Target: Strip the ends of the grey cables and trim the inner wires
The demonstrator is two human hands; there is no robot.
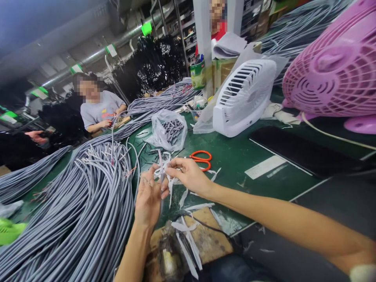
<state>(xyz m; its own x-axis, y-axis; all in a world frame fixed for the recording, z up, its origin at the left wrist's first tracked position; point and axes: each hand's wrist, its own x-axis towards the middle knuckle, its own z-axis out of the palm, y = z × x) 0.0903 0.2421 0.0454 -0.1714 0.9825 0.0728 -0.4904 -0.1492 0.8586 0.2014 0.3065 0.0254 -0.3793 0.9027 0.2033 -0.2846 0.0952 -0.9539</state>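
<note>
The left hand [149,196] is closed around a grey cable [160,162], holding its end upright just above the green table [235,156]. The right hand [188,174] meets it with thumb and forefinger pinched narrow, seemingly on a white strip [170,192] that hangs beside the cable (more strips litter the table below). I judge this to be fine fingertip work at the cable's end, which calls for a steady left hold. Orange scissors [201,158] lie just beyond, with a bag of small sleeves [169,131] behind and the big cable bundle [88,203] to the left.
</note>
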